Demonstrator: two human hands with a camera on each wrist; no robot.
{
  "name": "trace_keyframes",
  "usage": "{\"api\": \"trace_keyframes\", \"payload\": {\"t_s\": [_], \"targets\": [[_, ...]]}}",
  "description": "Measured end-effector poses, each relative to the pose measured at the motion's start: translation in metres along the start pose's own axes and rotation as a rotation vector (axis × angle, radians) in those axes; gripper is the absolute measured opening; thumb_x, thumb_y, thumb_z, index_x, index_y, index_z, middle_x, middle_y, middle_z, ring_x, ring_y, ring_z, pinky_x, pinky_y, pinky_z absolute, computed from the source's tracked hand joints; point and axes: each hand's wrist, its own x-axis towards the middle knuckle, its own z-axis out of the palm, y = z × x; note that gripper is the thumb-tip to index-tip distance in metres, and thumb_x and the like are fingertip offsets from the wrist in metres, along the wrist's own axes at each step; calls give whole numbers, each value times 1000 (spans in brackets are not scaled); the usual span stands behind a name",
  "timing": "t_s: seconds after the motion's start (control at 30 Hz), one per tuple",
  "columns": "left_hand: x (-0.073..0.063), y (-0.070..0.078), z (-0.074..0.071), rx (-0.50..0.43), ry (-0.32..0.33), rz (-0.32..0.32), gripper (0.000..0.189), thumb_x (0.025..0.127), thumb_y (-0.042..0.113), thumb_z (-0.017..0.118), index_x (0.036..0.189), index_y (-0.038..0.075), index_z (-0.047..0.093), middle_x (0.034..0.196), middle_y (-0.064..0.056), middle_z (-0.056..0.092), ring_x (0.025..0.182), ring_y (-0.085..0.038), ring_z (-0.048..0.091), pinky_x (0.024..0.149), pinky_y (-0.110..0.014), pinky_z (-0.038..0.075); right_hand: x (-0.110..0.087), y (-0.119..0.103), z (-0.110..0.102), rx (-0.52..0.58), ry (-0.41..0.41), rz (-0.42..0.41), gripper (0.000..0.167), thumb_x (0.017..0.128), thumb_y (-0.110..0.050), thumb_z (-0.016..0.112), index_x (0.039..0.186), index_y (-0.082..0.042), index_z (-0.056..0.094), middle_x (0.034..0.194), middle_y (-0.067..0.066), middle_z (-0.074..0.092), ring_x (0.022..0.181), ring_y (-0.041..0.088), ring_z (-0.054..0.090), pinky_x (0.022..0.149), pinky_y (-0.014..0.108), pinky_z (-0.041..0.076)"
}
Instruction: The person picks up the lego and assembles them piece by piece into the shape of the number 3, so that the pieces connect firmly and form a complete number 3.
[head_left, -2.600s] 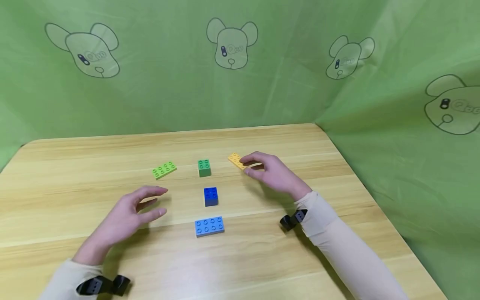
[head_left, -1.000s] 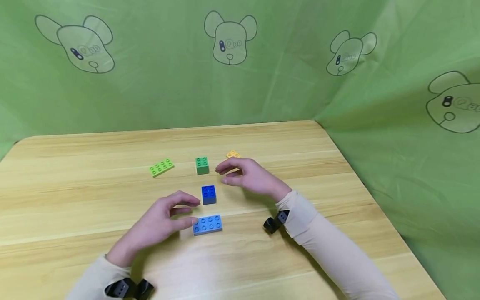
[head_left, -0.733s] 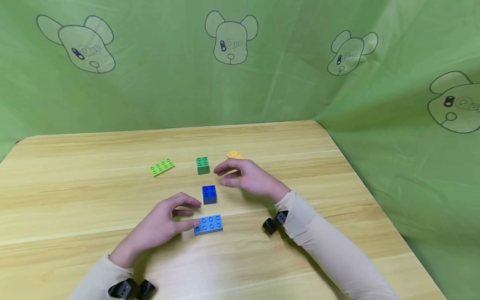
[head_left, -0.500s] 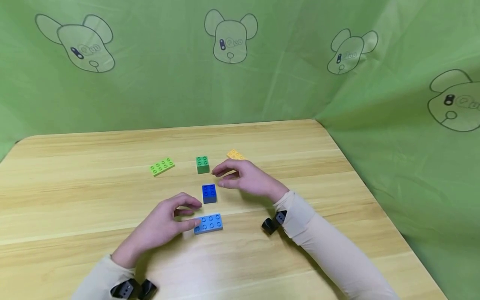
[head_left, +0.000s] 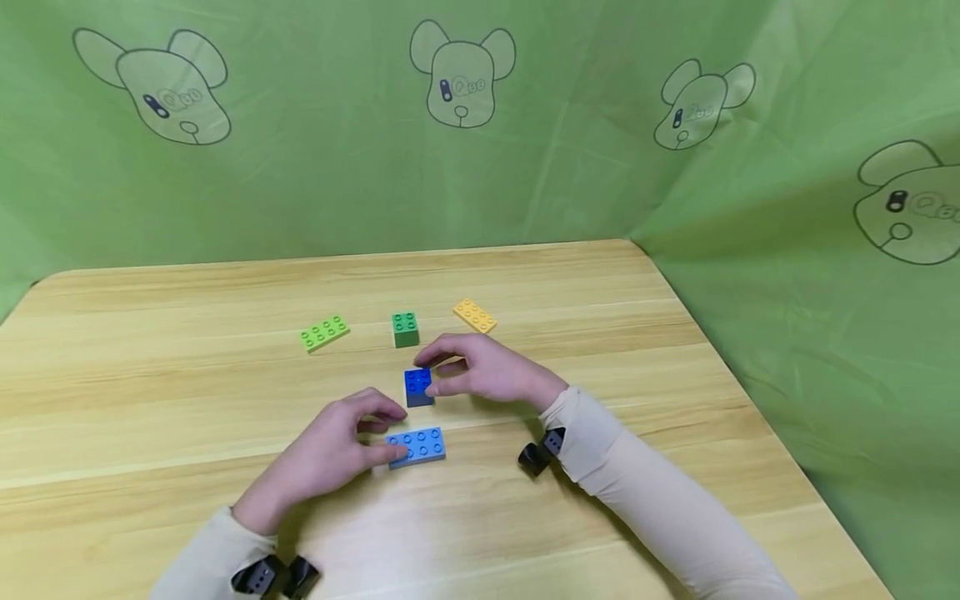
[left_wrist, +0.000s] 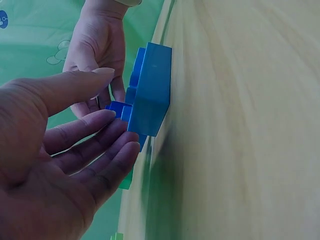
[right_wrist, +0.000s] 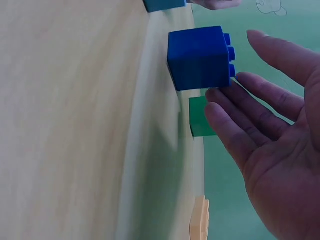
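Note:
A light blue building brick (head_left: 427,445) lies on the table, its left end partly behind the thumb of my left hand (head_left: 333,442). In the left wrist view, that hand's fingers (left_wrist: 95,172) are loosely spread beside the light blue brick (left_wrist: 152,90), with the thumb apart from it. Just behind it stands a dark blue square brick (head_left: 417,387). My right hand (head_left: 487,367) reaches over its right side, thumb and fingers parted. The right wrist view has the dark blue brick (right_wrist: 197,60) beside the fingers (right_wrist: 245,120), not gripped; whether a fingertip touches it I cannot tell.
Farther back lie a lime green flat brick (head_left: 325,333), a green square brick (head_left: 406,330) and a yellow-orange flat brick (head_left: 475,316). They rest on a wooden table (head_left: 187,358). Green cloth (head_left: 322,183) with printed bear heads hangs behind and to the right.
My right hand has moved from the yellow-orange brick leftward and nearer, to the dark blue one. My left hand has moved right, to the light blue brick. The bricks stay put.

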Motion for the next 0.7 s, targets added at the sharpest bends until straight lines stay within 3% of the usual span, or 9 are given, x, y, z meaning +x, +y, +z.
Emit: {"api": "trace_keyframes", "payload": {"t_s": [0.3, 0.7], "targets": [[1, 0, 4, 92, -30, 36, 34, 78, 19, 85, 107, 9, 70, 101, 5, 64, 92, -13, 60, 86, -37, 53, 4, 1, 8, -33, 0, 34, 39, 90, -14, 73, 127, -7, 62, 124, -1, 60, 112, 14, 59, 96, 27, 48], [4, -1, 0, 154, -77, 113, 27, 79, 12, 83, 103, 9, 72, 95, 7, 63, 84, -12, 58, 77, -30, 53, 7, 4, 10, -56, 19, 54, 35, 91, -11, 72, 125, -7, 62, 121, 2, 60, 107, 14, 61, 91, 23, 51]]}}
